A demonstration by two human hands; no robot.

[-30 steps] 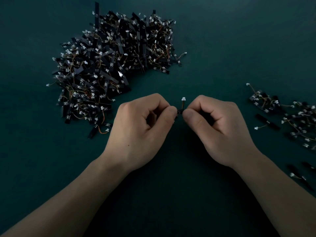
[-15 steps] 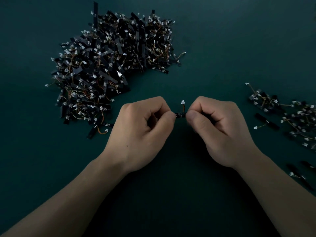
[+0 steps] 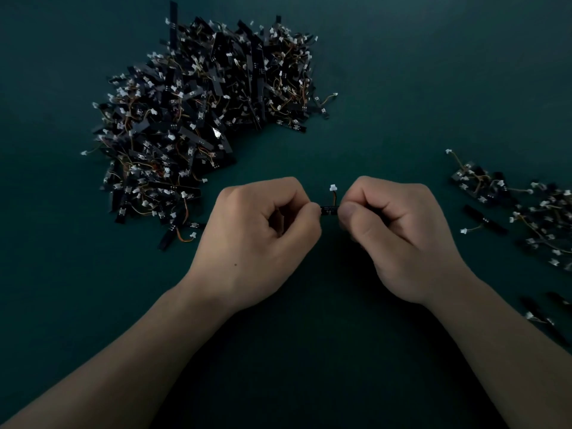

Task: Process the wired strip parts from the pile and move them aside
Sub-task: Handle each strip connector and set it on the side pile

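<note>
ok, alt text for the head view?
The left hand and right hand pinch the ends of one black wired strip over a green table, its white connector pointing up. A large pile lies upper left, a smaller group at right.

dim light over a dark teal tabletop [image 3: 433, 72]

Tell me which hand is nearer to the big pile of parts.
Left. The left hand lies just right of the lower edge of the big pile; the right hand is farther right, beyond the left hand.
</note>
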